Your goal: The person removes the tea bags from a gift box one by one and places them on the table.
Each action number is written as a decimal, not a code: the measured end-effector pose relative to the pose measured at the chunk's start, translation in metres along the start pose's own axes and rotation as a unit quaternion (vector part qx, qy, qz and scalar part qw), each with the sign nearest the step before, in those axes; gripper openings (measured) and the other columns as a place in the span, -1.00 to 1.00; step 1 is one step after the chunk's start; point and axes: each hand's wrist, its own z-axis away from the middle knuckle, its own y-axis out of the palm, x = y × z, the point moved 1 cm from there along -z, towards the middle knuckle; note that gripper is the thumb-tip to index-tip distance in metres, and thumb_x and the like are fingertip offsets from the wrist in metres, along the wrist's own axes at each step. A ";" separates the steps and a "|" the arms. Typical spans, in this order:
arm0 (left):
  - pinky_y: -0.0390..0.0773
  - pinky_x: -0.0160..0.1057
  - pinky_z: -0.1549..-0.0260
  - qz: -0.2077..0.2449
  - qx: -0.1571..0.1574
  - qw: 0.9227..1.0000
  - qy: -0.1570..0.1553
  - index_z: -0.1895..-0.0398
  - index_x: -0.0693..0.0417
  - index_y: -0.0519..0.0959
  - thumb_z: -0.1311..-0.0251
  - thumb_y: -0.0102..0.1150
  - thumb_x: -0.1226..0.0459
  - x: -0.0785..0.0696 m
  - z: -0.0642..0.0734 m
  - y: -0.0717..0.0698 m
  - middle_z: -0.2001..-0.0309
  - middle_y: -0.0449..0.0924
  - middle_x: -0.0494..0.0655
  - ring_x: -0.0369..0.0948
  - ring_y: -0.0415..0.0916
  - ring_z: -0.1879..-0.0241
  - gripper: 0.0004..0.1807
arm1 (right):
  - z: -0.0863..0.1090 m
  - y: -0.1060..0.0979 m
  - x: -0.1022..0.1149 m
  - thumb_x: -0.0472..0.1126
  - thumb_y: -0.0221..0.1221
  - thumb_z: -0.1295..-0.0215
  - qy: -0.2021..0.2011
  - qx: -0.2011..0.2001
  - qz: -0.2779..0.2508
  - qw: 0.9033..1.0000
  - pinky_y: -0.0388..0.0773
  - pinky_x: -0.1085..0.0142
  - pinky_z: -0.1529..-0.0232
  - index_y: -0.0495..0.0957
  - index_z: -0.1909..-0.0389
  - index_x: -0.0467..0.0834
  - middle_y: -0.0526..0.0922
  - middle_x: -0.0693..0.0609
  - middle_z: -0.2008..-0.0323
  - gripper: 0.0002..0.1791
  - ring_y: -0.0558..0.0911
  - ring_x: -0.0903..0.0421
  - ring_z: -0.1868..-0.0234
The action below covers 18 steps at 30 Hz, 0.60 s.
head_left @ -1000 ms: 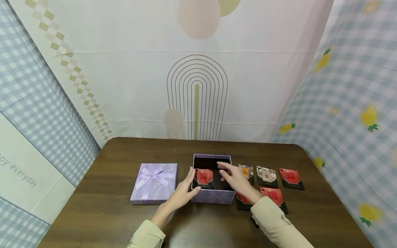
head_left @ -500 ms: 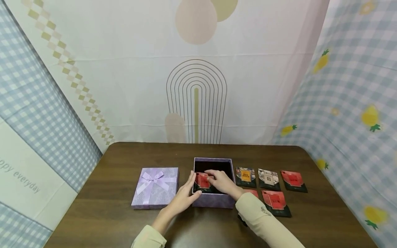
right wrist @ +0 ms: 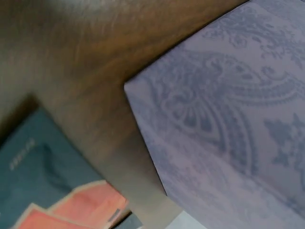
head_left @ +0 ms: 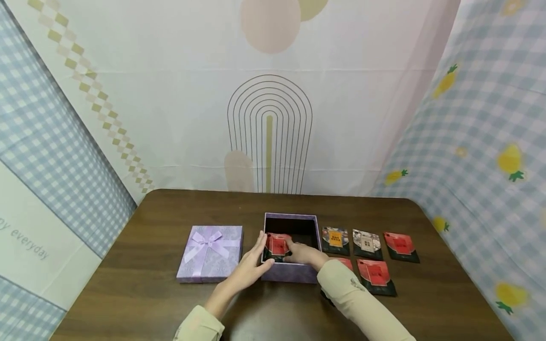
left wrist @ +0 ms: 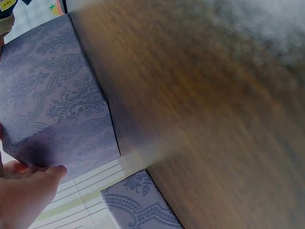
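Observation:
An open purple patterned box [head_left: 291, 273] with a dark inside stands mid-table. Within its left part lies a red-and-black packet [head_left: 278, 245]. My left hand [head_left: 249, 266] rests against the box's left side with straight fingers, its thumb near the front corner; the left wrist view has that thumb [left wrist: 45, 179] against the patterned wall. Reaching over the front right of the box, my right hand [head_left: 304, 254] touches the packet's right edge with its fingertips. That hand is out of the right wrist view, where the box's outer wall [right wrist: 214, 109] fills the right side.
Left of the box lies the purple lid [head_left: 223, 265] with a ribbon bow. Packets lie on the right: an orange-labelled one [head_left: 335, 239], a pale one [head_left: 368, 244], a red one [head_left: 401, 246] and another red one [head_left: 377, 274]. My right sleeve partly covers a further red packet [head_left: 344, 261].
My right hand has come down from the box's right part, leftward to the red packet, then back slightly to its right edge. My left hand has stayed at the box's left side.

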 end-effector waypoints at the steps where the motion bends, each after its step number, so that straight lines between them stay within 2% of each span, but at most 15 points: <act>1: 0.07 0.10 -0.22 0.000 0.000 1.000 0.000 -0.36 0.38 -0.05 -0.21 0.06 0.23 0.000 0.000 -0.001 -0.38 -0.21 0.30 0.12 -0.02 -0.32 -0.23 | 0.000 0.000 0.000 -0.24 0.12 -0.22 -0.008 -0.004 -0.012 1.000 0.25 -0.08 -0.15 0.03 -0.33 -0.35 0.33 -0.40 -0.16 -0.28 0.35 -0.25 -0.17; 4: 0.07 0.11 -0.22 0.002 -0.001 1.000 0.002 -0.36 0.38 -0.04 -0.20 0.06 0.24 -0.001 -0.001 -0.002 -0.38 -0.20 0.31 0.13 -0.01 -0.31 -0.24 | -0.001 -0.001 0.001 -0.31 0.10 -0.22 -0.039 -0.023 -0.054 0.997 0.31 -0.06 -0.10 0.07 -0.30 -0.35 0.41 -0.36 -0.10 -0.33 0.42 -0.21 -0.10; 8: 0.07 0.09 -0.22 -0.001 -0.004 1.000 0.003 -0.36 0.39 -0.03 -0.19 0.07 0.28 -0.001 -0.001 -0.002 -0.38 -0.19 0.30 0.12 -0.01 -0.32 -0.25 | 0.000 -0.003 0.003 -0.35 0.10 -0.19 -0.060 -0.052 -0.070 0.994 0.36 -0.04 -0.04 0.15 -0.25 -0.41 0.49 -0.33 0.00 -0.38 0.49 -0.16 0.00; 12: 0.08 0.09 -0.22 0.001 -0.003 1.000 0.003 -0.35 0.40 -0.03 -0.19 0.07 0.29 -0.001 -0.001 -0.002 -0.38 -0.19 0.30 0.12 -0.01 -0.31 -0.25 | 0.001 -0.006 0.003 -0.37 0.08 -0.20 -0.079 -0.083 -0.064 0.991 0.44 0.15 0.19 0.25 -0.19 -0.44 0.56 -0.21 0.22 -0.47 0.51 0.02 0.29; 15: 0.09 0.10 -0.21 0.003 -0.002 1.000 0.002 -0.35 0.41 -0.04 -0.20 0.07 0.27 -0.001 -0.001 -0.001 -0.38 -0.20 0.30 0.13 0.00 -0.31 -0.25 | 0.001 -0.006 0.002 -0.37 0.06 -0.22 -0.091 -0.100 -0.074 0.988 0.38 0.25 0.35 0.31 -0.17 -0.40 0.54 -0.10 0.36 -0.52 0.42 0.10 0.45; 18: 0.10 0.11 -0.21 0.001 0.000 1.000 0.000 -0.35 0.41 -0.03 -0.21 0.06 0.24 -0.001 0.000 0.000 -0.38 -0.19 0.30 0.13 0.01 -0.31 -0.24 | 0.001 -0.005 0.000 -0.32 0.05 -0.24 -0.092 -0.104 -0.087 0.986 0.43 0.19 0.27 0.31 -0.17 -0.38 0.55 -0.14 0.28 -0.53 0.49 0.03 0.34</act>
